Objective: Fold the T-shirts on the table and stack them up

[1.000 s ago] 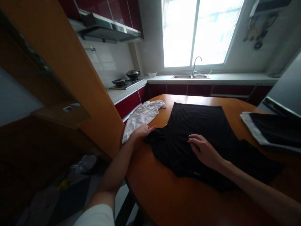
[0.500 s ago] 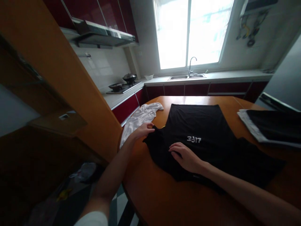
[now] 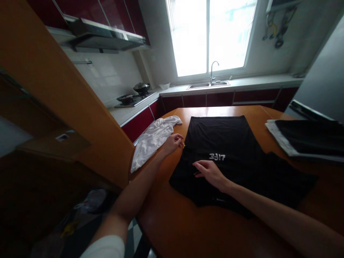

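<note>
A black T-shirt (image 3: 223,134) with white lettering lies spread on the wooden table, its hem toward the window. My left hand (image 3: 174,142) is just off the shirt's left edge, fingers loosely curled and apart, with no cloth visible in them. Right by its fingertips, a small yellow tag (image 3: 184,145) shows at the shirt's side. Over the shirt's left part, below the lettering, is my right hand (image 3: 211,174). Its fingers are stretched and parted from the thumb; whether they press on the cloth is hard to see. The left sleeve lies folded inward.
A shiny white garment (image 3: 153,139) lies along the table's left edge. Folded black and white cloth (image 3: 309,138) sits at the right. Past the wooden table (image 3: 185,229) are a sink (image 3: 199,85), a stove with pans (image 3: 126,98), and a wooden post (image 3: 67,93) at left.
My left hand has let go of the black T-shirt's left sleeve and moved slightly up and right. That sleeve no longer sticks out to the left. My right hand has stayed nearly in place.
</note>
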Available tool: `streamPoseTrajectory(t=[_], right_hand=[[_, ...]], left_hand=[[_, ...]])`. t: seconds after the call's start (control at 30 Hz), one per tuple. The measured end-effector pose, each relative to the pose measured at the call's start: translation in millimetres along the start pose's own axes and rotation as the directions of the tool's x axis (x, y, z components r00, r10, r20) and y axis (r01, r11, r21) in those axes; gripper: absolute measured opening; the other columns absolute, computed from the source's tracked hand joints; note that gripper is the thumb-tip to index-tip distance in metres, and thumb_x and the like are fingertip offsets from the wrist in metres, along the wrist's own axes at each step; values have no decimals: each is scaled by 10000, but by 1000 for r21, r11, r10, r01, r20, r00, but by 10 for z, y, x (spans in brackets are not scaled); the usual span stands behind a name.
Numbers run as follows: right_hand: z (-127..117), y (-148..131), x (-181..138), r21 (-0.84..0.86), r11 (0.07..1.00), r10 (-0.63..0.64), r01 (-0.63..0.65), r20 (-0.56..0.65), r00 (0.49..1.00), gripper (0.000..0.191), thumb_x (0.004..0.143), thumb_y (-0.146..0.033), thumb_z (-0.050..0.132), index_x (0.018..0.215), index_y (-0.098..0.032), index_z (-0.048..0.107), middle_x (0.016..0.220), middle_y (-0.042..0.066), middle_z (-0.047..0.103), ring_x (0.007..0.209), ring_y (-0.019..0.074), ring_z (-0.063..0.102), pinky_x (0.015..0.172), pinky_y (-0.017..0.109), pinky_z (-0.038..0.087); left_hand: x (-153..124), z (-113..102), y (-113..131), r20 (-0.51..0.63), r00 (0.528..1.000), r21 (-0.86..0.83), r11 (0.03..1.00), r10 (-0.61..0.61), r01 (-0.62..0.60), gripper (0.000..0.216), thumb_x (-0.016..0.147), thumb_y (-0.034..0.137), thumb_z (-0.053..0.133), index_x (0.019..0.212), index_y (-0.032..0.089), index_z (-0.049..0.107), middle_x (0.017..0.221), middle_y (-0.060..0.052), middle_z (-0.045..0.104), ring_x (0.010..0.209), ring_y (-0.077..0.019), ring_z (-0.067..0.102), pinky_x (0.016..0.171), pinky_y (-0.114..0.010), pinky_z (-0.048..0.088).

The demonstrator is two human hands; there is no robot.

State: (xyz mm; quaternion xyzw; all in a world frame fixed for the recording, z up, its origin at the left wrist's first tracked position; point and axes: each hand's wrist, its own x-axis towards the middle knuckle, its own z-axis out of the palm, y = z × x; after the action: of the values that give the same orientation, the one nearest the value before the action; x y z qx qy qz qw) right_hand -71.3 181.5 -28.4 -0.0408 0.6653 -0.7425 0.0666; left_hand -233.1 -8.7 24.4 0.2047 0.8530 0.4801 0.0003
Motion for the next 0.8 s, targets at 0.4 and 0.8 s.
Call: streamPoseTrajectory(t=[0.4, 0.8], right_hand=[[11, -169, -127, -318, 912, -293, 258, -64, 954, 275, 824, -228, 547, 957, -161, 778, 914, 69, 717, 643, 147, 648, 562, 252, 514], [9, 34, -126, -446, 889, -126, 102, -25, 992, 283, 777, -190, 540, 931, -147, 774, 639, 1, 648, 517, 112, 524, 492, 216, 379]], left_hand=[[-26, 155, -280, 248, 891, 270, 856, 380, -440, 163, 871, 227, 686, 1008, 194, 769, 1026, -73, 704, 966, -201, 675, 898, -319, 534], [-52, 285, -275, 198, 867, 337, 799, 456, -497, 183, 958, 236, 596, 962, 208, 777, 1051, -81, 698, 1023, -211, 649, 970, -360, 508]])
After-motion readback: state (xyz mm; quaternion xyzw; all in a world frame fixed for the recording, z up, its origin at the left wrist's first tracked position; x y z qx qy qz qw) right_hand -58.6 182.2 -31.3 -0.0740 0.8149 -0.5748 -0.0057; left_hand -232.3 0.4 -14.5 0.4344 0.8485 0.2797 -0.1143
